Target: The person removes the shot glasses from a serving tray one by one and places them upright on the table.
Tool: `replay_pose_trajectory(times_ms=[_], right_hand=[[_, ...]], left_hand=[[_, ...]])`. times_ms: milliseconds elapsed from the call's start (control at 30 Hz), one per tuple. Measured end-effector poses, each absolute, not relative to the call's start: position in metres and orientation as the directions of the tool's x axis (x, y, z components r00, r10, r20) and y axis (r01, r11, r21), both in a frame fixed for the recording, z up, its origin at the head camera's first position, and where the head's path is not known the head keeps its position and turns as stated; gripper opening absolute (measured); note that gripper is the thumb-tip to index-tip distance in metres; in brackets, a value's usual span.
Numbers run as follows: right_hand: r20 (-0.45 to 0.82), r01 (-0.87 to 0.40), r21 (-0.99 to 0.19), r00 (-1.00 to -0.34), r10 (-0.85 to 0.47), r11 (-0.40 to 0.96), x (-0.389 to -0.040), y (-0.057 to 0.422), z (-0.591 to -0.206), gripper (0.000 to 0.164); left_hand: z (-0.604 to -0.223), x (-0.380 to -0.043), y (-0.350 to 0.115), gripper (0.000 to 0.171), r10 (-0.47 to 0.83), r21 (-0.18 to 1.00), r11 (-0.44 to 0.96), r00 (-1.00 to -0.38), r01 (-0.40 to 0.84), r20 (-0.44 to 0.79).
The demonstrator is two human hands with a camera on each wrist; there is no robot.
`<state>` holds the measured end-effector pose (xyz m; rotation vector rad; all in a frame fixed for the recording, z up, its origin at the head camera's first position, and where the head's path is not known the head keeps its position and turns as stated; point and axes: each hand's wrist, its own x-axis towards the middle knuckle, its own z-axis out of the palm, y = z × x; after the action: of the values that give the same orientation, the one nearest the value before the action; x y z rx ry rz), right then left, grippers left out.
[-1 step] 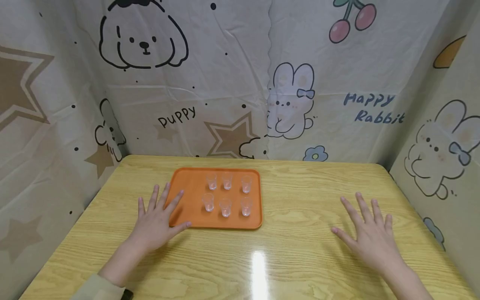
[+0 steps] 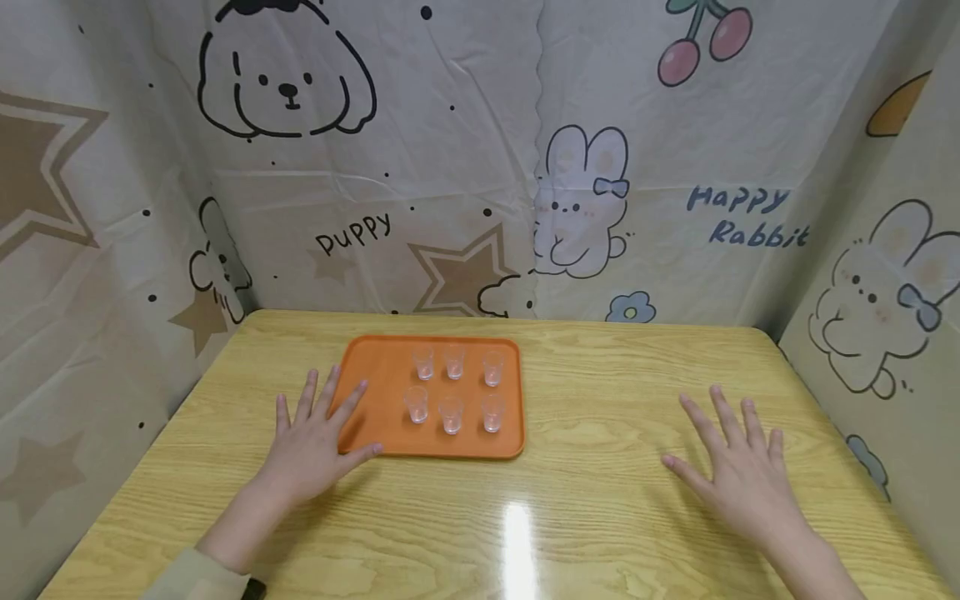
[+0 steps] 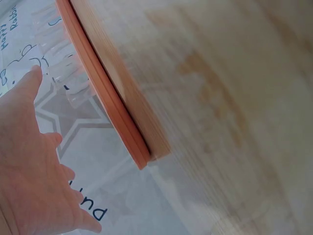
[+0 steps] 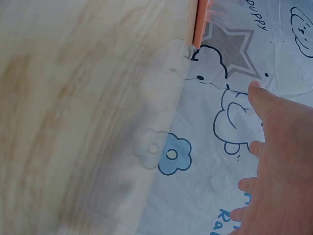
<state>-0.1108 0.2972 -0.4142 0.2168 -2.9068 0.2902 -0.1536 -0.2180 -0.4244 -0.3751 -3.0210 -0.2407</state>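
An orange tray (image 2: 378, 367) lies on the table, left of the middle. On it stand several small clear cups (image 2: 452, 414), upright, in two rows of three toward the tray's right side. My left hand (image 2: 303, 450) is spread over the tray's left edge, its fingers overlapping that edge in the head view and holding nothing. From the left wrist, the tray's side (image 3: 105, 95) shows edge-on beyond the thumb, with blurred cups above it. Well to the right of the tray, my right hand (image 2: 750, 479) hovers with fingers spread and nothing in it.
The light wood-grain table (image 2: 600, 500) stretches between and around both hands. A printed cloth (image 2: 450, 167) with cartoon animals and stars hangs behind it and along both sides. A bright light reflection falls on the table's front middle.
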Motion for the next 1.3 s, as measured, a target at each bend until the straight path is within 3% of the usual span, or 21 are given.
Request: replay_pose_trajectory(times_ms=[700,967,1300], right_hand=[[0.269,-0.210,-0.171,-0.950,-0.159,0.963,-0.122,0.276,-0.393,0.081],[0.276,-0.300,-0.310,-0.936,-0.216,0.902,-0.140,0.241,-0.374,0.072],[0.274,-0.439,-0.557,-0.898,-0.343,0.705,-0.167,0.199,-0.374,0.060]], left_hand=[[-0.420,-0.161,-0.221,0.094,0.233,0.183,0.950,-0.963,0.255,0.132],[-0.422,-0.171,-0.232,0.102,0.228,0.252,0.931,-0.960,0.263,0.159],[-0.429,-0.186,-0.246,0.106,0.209,0.399,0.883,-0.968,0.247,0.135]])
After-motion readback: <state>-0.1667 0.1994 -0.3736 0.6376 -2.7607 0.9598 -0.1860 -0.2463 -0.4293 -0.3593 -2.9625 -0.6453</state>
